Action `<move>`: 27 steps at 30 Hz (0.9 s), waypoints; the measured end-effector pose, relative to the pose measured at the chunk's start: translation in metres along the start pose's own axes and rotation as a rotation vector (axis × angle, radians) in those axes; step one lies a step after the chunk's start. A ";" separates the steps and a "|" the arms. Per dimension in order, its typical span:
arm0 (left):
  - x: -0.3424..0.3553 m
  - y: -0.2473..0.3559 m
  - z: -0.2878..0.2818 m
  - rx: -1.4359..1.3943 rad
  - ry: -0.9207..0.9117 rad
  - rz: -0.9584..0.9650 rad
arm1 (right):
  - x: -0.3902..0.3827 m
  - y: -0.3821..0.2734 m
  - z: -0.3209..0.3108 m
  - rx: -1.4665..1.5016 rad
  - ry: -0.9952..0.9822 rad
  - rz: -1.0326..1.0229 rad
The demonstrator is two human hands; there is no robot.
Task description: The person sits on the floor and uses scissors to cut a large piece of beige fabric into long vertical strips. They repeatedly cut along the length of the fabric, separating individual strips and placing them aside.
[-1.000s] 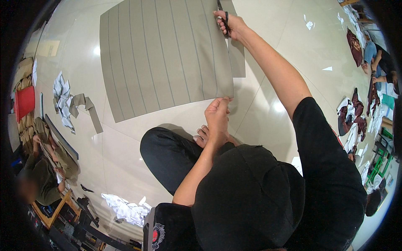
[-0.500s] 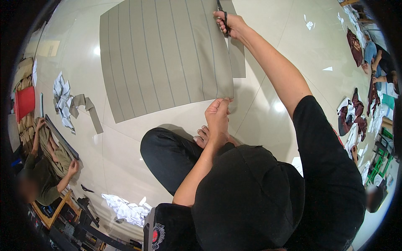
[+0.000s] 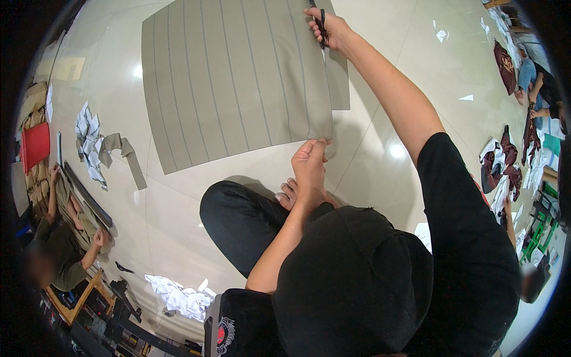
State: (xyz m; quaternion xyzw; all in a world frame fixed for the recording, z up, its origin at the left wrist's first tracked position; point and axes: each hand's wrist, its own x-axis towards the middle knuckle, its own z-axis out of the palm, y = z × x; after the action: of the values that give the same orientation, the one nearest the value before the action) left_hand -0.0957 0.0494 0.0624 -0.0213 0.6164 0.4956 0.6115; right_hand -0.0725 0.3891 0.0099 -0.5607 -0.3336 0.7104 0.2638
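Observation:
A large grey-beige sheet [image 3: 238,83] with dark parallel lines lies on the tiled floor in front of me. My left hand [image 3: 310,160] pinches its near right corner. At the far right edge of the sheet, my right hand [image 3: 328,28] is closed round the black handles of a pair of scissors [image 3: 322,27]. The blades point away from me along the edge, and their tips are out of the picture. To the right of the cut edge lies a narrow strip [image 3: 340,83] of the same material, partly apart from the sheet.
Crumpled white and beige offcuts [image 3: 89,140] lie on the left, with more white scraps [image 3: 178,297] at the lower left. A co-worker [image 3: 65,250] sits at the left, handling beige cloth. Others sit at the right among maroon and white pieces [image 3: 502,160]. Small white scraps dot the floor.
My right hand with the scissors has shifted very slightly along the sheet's edge. The left hand keeps its pinch on the corner. The co-worker's hands at the left have moved a little.

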 end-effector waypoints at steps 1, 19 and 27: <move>0.002 0.002 0.002 0.004 -0.002 0.001 | 0.006 -0.005 -0.001 0.002 -0.012 -0.008; 0.003 0.001 0.001 0.021 0.004 0.007 | 0.018 -0.003 0.002 -0.052 0.040 -0.074; 0.003 0.002 0.001 0.002 0.012 0.002 | 0.019 -0.006 0.003 -0.025 0.033 -0.017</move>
State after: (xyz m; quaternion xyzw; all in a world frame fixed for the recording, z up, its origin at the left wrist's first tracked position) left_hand -0.0971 0.0528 0.0616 -0.0231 0.6206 0.4954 0.6074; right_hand -0.0794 0.4071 0.0033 -0.5727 -0.3431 0.6945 0.2682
